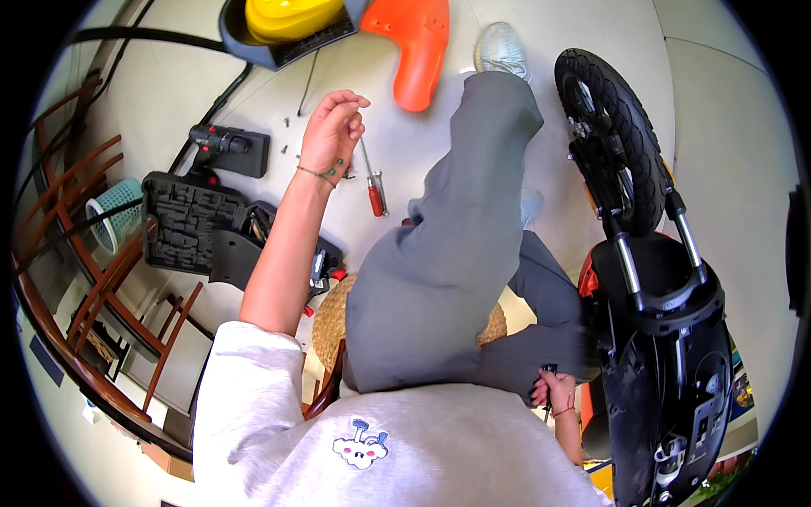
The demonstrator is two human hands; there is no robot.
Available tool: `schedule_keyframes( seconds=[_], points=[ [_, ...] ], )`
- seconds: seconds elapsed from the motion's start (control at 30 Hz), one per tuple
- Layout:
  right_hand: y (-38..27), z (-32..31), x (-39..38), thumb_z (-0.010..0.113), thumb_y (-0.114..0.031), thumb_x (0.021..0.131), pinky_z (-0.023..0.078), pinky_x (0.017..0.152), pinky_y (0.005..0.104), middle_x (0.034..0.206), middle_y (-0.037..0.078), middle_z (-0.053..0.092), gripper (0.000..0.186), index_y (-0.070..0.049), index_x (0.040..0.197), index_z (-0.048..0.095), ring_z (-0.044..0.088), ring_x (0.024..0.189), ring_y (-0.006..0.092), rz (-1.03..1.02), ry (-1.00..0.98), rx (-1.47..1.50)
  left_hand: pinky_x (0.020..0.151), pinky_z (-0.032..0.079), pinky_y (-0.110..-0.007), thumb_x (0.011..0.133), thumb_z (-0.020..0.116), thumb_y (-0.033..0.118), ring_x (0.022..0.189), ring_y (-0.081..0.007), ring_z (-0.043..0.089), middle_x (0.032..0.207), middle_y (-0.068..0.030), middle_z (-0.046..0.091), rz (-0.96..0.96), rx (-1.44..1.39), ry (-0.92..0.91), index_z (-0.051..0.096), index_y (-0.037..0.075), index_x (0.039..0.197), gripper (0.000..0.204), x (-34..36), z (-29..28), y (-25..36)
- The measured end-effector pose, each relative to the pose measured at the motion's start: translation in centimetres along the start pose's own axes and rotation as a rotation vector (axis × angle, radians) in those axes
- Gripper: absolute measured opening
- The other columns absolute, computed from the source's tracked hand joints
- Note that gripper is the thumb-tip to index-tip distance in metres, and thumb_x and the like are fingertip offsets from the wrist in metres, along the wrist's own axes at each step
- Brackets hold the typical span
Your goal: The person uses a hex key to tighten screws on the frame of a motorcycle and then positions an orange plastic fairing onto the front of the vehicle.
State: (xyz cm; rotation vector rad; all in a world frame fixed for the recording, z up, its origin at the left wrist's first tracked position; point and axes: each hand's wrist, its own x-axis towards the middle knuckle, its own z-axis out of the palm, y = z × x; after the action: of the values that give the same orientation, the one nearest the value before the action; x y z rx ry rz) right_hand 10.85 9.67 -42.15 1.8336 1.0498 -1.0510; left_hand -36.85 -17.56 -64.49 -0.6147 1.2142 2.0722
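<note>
Okay, left hand over floor, fingers curled, can't tell if gripping; red-handled screwdriver lies bodyward of them, well off the open tool case's right edge. Right hand: fingers grasping small dark item, kind unclear.

Slim metal-shafted screwdriver has a red handle, curved plastic panel is solid orange, domed glossy shell yellow, chunky rubber tyre black block-tread, tapered plastic basket teal hole-patterned, loose cloth trousers plain grey.
</note>
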Motion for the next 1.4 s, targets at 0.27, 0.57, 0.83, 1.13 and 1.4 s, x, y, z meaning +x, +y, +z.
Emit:
schedule_keyframes(
  seconds=[0.27, 0.57, 0.83, 1.13, 1.4],
  points=[
    [-0.3, 4.2, -0.1, 0.060, -0.024, 0.091, 0.038, 0.040, 0.0223, 0.066, 0.011, 0.065, 0.025, 0.000, 0.082, 0.061, 0.059, 0.048, 0.0135, -0.379, 0.023, 0.123, 0.061, 0.042, -0.019, 0.086, 0.060, -0.004, 0.069, -0.0062, 0.054, 0.099, -0.0136, 0.067, 0.369, 0.419, -0.254, 0.043, 0.004, 0.109, 0.030, -16.9, 4.8, 5.9],
    [2.0, 8.2, -2.2, 0.055, -0.012, 0.093, 0.036, 0.045, 0.0188, 0.070, 0.003, 0.060, 0.018, -0.001, 0.108, 0.056, 0.049, 0.052, 0.0056, -0.632, -0.013, 0.164, 0.056, 0.042, -0.019, 0.079, 0.061, -0.016, 0.062, -0.0073, 0.053, 0.098, -0.0167, 0.067, 0.800, 0.684, -0.476, 0.046, 0.001, 0.109, 0.037, -26.8, 5.7, 7.3],
    [-5.2, 11.0, -15.5, 0.048, 0.004, 0.091, 0.049, 0.072, 0.0256, 0.104, 0.014, 0.060, 0.047, 0.003, 0.137, 0.037, 0.057, 0.078, 0.0128, -1.195, -0.341, 0.183, 0.065, 0.042, -0.022, 0.094, 0.054, 0.010, 0.073, -0.0054, 0.050, 0.084, -0.0001, 0.054, -0.398, 0.146, -0.638, 0.055, 0.006, 0.106, 0.013, -31.7, 6.4, -1.1],
    [-6.6, 16.8, -19.4, 0.058, 0.004, 0.084, 0.043, 0.100, 0.0353, 0.142, 0.020, 0.042, 0.065, 0.004, 0.143, 0.030, 0.048, 0.127, 0.0262, -1.235, -0.507, -0.156, 0.060, 0.047, -0.019, 0.096, 0.058, 0.022, 0.072, -0.0034, 0.057, 0.084, -0.0003, 0.062, -0.126, 0.215, -0.433, 0.062, 0.002, 0.100, 0.020, -34.1, 5.7, -2.7],
    [-5.8, 12.6, -12.3, 0.055, -0.002, 0.091, 0.045, 0.096, 0.0319, 0.122, 0.017, 0.060, 0.041, 0.005, 0.130, 0.047, 0.059, 0.110, 0.0218, -1.044, -0.257, -0.152, 0.044, 0.020, -0.024, 0.095, 0.054, 0.040, 0.045, -0.0040, 0.027, 0.052, 0.0081, 0.031, 0.128, 0.353, 0.308, 0.056, 0.010, 0.079, 0.035, -19.5, -6.3, 1.5]
  ],
)
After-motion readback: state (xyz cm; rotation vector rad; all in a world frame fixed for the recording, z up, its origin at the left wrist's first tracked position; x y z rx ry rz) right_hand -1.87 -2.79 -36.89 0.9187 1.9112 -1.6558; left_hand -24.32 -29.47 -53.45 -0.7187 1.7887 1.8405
